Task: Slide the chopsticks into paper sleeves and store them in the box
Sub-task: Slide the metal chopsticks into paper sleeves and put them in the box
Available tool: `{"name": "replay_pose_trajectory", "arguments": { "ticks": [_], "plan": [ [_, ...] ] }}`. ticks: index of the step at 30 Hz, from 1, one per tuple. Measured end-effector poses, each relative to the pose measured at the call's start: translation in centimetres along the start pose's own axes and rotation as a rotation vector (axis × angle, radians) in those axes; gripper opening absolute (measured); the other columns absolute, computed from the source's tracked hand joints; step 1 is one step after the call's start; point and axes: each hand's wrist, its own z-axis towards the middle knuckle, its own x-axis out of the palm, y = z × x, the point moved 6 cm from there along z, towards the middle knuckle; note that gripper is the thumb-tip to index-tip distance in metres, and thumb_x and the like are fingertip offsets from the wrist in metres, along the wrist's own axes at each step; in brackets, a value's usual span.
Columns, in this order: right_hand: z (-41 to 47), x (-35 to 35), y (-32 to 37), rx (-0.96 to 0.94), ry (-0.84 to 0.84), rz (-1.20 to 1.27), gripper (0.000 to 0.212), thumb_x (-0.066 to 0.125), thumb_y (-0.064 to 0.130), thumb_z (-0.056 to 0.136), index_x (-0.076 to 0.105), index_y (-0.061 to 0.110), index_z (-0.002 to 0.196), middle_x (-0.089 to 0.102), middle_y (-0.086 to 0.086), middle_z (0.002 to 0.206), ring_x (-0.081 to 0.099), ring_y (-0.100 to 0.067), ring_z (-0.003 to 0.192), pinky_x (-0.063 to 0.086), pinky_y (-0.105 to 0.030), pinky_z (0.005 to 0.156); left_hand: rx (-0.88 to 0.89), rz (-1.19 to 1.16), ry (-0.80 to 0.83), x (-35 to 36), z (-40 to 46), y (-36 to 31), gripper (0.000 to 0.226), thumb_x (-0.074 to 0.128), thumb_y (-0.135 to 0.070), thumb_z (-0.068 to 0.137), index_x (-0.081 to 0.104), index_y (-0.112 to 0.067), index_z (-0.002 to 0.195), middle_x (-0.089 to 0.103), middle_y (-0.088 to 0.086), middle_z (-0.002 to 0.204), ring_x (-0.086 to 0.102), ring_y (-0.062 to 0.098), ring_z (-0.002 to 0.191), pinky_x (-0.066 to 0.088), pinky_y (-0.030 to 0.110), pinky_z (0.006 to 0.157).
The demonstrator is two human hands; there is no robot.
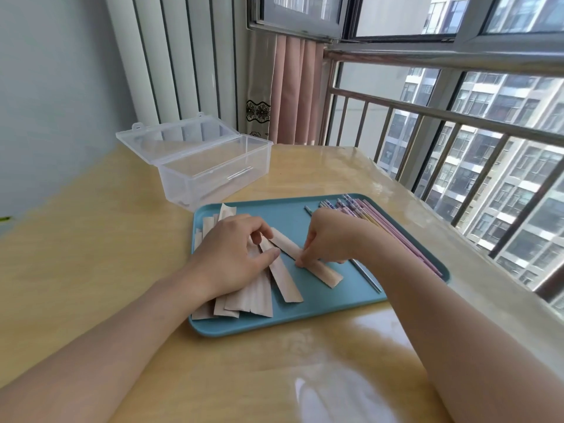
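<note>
While the right hand [328,239] pinches one paper sleeve [308,257] near the middle of the blue tray [290,323], the left hand [235,254] rests with loosely bent fingers on the pile of sleeves [253,296] at the tray's left edge, holding nothing firmly as far as I can see. The step seems to be picking out a single sleeve; next its mouth must be opened and a chopstick fed in. The chopsticks [381,222] lie along the right edge, perhaps ten or more, too overlapped to count. I count about eight sleeves. One clear box [213,175] stands open beyond the tray's far left corner.
</note>
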Motion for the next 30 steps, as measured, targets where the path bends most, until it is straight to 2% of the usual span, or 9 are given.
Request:
{"name": "replay_pose_trajectory", "arguments": {
  "ticks": [3, 5, 13, 17, 20, 23, 27, 28, 30],
  "plan": [
    [-0.3, -0.5, -0.3, 0.002, -0.128, -0.075, 0.045, 0.078, 0.028, 0.079, 0.043, 0.010, 0.057, 0.041, -0.004, 0.054, 0.037, -0.020, 0.049, 0.030, -0.029, 0.050, -0.003, -0.002, -0.028, -0.5, 0.0, 0.2, 0.018, 0.075, -0.042, 0.081, 0.068, -0.029, 0.093, 0.058, -0.013, 0.082, 0.049, 0.000, 0.074, 0.034, 0.016, 0.066],
    [-0.5, -1.2, -0.5, -0.005, -0.249, -0.110, 0.051, 0.075, 0.027, 0.079, 0.033, 0.012, 0.054, 0.033, -0.003, 0.054, 0.030, -0.019, 0.048, 0.023, -0.029, 0.047, -0.008, -0.007, -0.043, -0.7, 0.1, 0.3, 0.018, 0.074, -0.043, 0.081, 0.068, -0.029, 0.092, 0.059, -0.013, 0.082, 0.048, -0.001, 0.073, 0.033, 0.016, 0.066],
    [-0.2, -3.1, -1.6, -0.008, -0.459, -0.013, 0.057, 0.057, 0.050, 0.089, 0.038, 0.011, 0.052, 0.033, -0.001, 0.047, 0.028, -0.020, 0.042, 0.028, -0.027, 0.045, -0.033, -0.043, -0.093, -1.0, 0.1, 0.4, 0.011, 0.072, -0.040, 0.084, 0.067, -0.032, 0.090, 0.059, -0.013, 0.080, 0.050, 0.004, 0.070, 0.038, 0.022, 0.065],
    [-0.2, -1.7, -1.0, -0.052, -0.067, 0.887, 0.017, 0.064, 0.009, 0.093, 0.069, -0.003, 0.081, 0.058, -0.013, 0.069, 0.051, -0.015, 0.049, 0.040, -0.021, 0.043, -0.173, -0.390, -0.208, -1.6, 0.5, 0.8, 0.028, 0.073, -0.043, 0.086, 0.068, -0.025, 0.106, 0.067, -0.008, 0.090, 0.061, 0.004, 0.080, 0.048, 0.018, 0.074],
    [-1.0, 0.8, 2.3, -0.188, 0.177, 1.168, 0.010, 0.066, 0.003, 0.093, 0.069, -0.001, 0.085, 0.062, -0.011, 0.067, 0.059, -0.011, 0.050, 0.047, -0.017, 0.043, -0.384, -0.925, -0.013, 0.0, 0.3, 0.6, 0.044, 0.068, -0.047, 0.083, 0.069, -0.011, 0.109, 0.073, 0.009, 0.099, 0.069, 0.017, 0.091, 0.056, 0.031, 0.080],
    [-1.8, 1.7, 4.1, -0.251, 0.211, 1.058, 0.014, 0.067, 0.012, 0.095, 0.072, 0.001, 0.088, 0.072, -0.012, 0.075, 0.064, -0.016, 0.057, 0.050, -0.020, 0.047, -0.430, -1.026, 0.003, 0.4, -0.2, 0.4, 0.027, 0.057, -0.030, 0.098, 0.072, -0.009, 0.102, 0.074, 0.009, 0.091, 0.069, 0.021, 0.084, 0.056, 0.036, 0.083],
    [-0.3, -3.1, -0.7, -0.114, -0.458, 0.337, 0.034, 0.072, 0.034, 0.088, 0.070, 0.004, 0.073, 0.072, -0.009, 0.069, 0.063, -0.027, 0.056, 0.050, -0.034, 0.050, -0.503, -1.216, -0.011, -0.1, 0.0, 0.6, 0.029, 0.046, -0.024, 0.105, 0.066, -0.004, 0.102, 0.065, 0.010, 0.076, 0.067, 0.021, 0.071, 0.058, 0.031, 0.064],
    [0.1, -3.9, -2.2, -0.046, -0.545, 0.150, 0.038, 0.073, 0.035, 0.084, 0.064, 0.003, 0.065, 0.068, -0.009, 0.062, 0.059, -0.028, 0.055, 0.048, -0.034, 0.049, -0.518, -1.231, 0.007, -0.3, 0.0, 0.6, 0.027, 0.047, -0.026, 0.105, 0.065, -0.006, 0.103, 0.059, 0.008, 0.070, 0.062, 0.018, 0.061, 0.055, 0.027, 0.055],
    [1.1, -3.7, -4.6, 0.066, -0.453, 0.038, 0.042, 0.078, 0.037, 0.077, 0.054, 0.007, 0.059, 0.055, -0.010, 0.056, 0.049, -0.024, 0.054, 0.039, -0.030, 0.051, -0.520, -1.191, 0.054, -0.5, -0.1, 0.3, 0.025, 0.048, -0.031, 0.104, 0.062, -0.010, 0.105, 0.053, 0.003, 0.063, 0.049, 0.012, 0.048, 0.044, 0.021, 0.042]
  ]
}}
